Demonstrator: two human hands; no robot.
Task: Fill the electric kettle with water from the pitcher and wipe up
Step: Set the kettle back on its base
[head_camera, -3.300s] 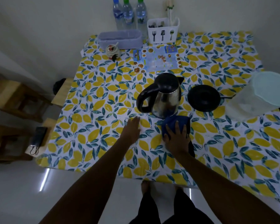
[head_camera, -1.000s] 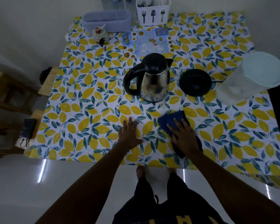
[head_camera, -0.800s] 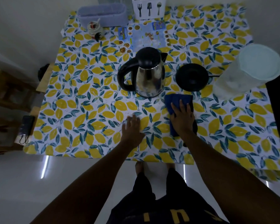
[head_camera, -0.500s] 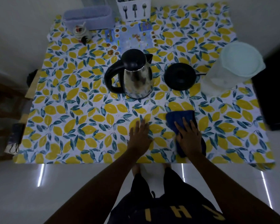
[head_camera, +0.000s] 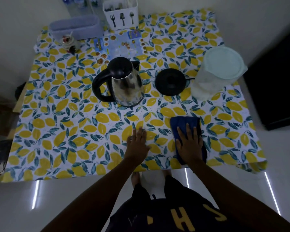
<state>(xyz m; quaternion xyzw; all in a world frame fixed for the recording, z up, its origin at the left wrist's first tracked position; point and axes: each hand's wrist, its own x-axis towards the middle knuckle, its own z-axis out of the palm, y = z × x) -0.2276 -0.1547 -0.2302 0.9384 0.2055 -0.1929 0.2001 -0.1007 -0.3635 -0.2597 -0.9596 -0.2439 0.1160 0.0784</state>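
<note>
A steel electric kettle (head_camera: 124,84) with a black lid and handle stands shut on the lemon-print tablecloth (head_camera: 57,131), off its round black base (head_camera: 170,81) to the right. The clear pitcher (head_camera: 214,72) with a pale lid stands right of the base. My right hand (head_camera: 189,143) presses flat on a dark blue cloth (head_camera: 182,122) near the table's front edge. My left hand (head_camera: 137,142) rests flat on the tablecloth beside it, fingers spread, holding nothing.
At the back stand a white cutlery holder (head_camera: 120,13), a grey box (head_camera: 75,28), a small jar (head_camera: 68,41), water bottles (head_camera: 79,4) and a printed sheet (head_camera: 122,45). A dark cabinet (head_camera: 274,77) is on the right; wooden stools are at left.
My right hand has slid the blue cloth back and forth in front of the kettle and now further right. My left hand stays flat on the table.
</note>
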